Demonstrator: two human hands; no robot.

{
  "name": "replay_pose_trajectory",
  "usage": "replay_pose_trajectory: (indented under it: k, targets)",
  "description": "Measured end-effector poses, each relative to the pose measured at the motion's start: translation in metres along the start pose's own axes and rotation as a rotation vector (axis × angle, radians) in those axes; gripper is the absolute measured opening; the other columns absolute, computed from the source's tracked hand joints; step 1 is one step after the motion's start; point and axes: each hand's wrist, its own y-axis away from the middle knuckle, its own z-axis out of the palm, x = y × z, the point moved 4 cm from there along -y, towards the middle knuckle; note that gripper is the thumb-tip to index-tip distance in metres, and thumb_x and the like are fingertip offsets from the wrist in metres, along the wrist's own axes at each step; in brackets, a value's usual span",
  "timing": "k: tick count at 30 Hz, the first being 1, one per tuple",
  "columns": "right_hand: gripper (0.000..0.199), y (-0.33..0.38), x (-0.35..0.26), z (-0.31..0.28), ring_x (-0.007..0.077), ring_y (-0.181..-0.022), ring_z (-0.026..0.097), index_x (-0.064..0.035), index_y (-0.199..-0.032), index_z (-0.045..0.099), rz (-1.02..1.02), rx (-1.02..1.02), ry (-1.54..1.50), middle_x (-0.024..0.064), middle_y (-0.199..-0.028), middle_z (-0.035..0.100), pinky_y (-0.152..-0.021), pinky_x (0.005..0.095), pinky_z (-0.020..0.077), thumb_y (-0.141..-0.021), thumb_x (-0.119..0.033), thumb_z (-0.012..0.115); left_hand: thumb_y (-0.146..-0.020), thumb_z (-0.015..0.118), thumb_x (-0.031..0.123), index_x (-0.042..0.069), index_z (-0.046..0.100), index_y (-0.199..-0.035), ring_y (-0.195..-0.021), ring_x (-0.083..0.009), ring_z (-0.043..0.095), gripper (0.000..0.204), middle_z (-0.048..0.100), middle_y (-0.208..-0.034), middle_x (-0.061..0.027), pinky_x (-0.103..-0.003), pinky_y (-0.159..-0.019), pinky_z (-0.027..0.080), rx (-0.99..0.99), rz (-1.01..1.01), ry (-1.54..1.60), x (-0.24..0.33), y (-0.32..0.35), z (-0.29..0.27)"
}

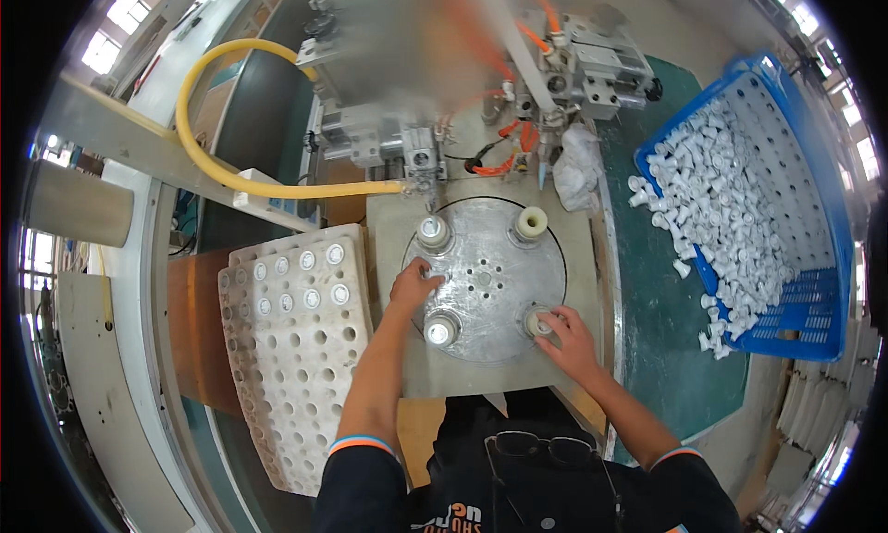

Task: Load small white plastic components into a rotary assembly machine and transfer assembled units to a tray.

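Observation:
A round metal turntable [485, 278] with several fixture posts lies in front of me. My left hand [413, 284] rests on its left part, fingers bent, between the far left post [432, 231] and the near left post [441, 329]. My right hand [566, 339] pinches a small white part [538, 323] seated on the near right post. The far right post carries a cream plastic cap [531, 223]. Both near and far left posts hold silver-topped pieces.
A white perforated tray [296, 348] with several silver-topped pieces stands at my left. A blue basket [814, 283] of white plastic parts sits right on a green mat [661, 339]. Behind the turntable are a pneumatic press [421, 154], orange hoses and a yellow hose [199, 154].

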Motion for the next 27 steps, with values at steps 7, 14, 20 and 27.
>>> replay_pose_trajectory:
  k: [7,14,20,27]
  targets:
    - [0.030,-0.002,0.001,0.005,0.0244,-0.082,0.058,-0.0109,-0.112,0.059,0.093,0.143,-0.276,0.0114,-0.111,0.051,-0.069,0.0335,0.0497,-0.082,-0.010,0.063,-0.075,0.066,0.016,0.011,0.061,-0.097,-0.084,-0.0294,0.065,0.024,0.065,-0.093,-0.0119,-0.041,-0.070,0.052,-0.231,0.445,-0.956,0.044,0.014,0.030]
    - [0.026,0.000,-0.002,0.001,0.0246,-0.076,0.059,-0.0081,-0.107,0.061,0.099,0.111,-0.314,0.0118,-0.107,0.054,-0.067,0.0323,0.0489,-0.082,-0.006,0.060,-0.078,0.067,0.022,0.004,0.062,-0.088,-0.074,-0.0299,0.065,0.021,0.062,-0.083,-0.0121,-0.039,-0.061,0.050,-0.033,0.735,-0.729,0.159,0.094,-0.008]
    - [0.035,-0.043,-0.085,0.052,0.0282,-0.091,0.057,-0.0106,-0.110,0.060,-0.296,-0.054,-0.241,0.0103,-0.110,0.053,-0.078,0.0365,0.0471,-0.076,-0.011,0.065,-0.091,0.056,0.025,-0.001,0.063,-0.101,-0.058,-0.0086,0.050,0.029,0.056,-0.079,-0.0027,-0.023,-0.051,0.042,-0.071,0.071,0.524,0.078,0.172,-0.058]
    - [0.035,-0.078,-0.103,0.115,0.0293,-0.090,0.056,-0.0115,-0.103,0.059,-0.485,-0.346,-0.012,0.0087,-0.097,0.051,-0.076,0.0408,0.0464,-0.071,-0.021,0.070,-0.092,0.056,0.023,0.002,0.045,-0.123,-0.061,-0.0090,0.051,0.039,0.058,-0.082,-0.0050,-0.024,-0.054,0.042,0.249,-0.120,0.683,-0.028,0.256,-0.113]
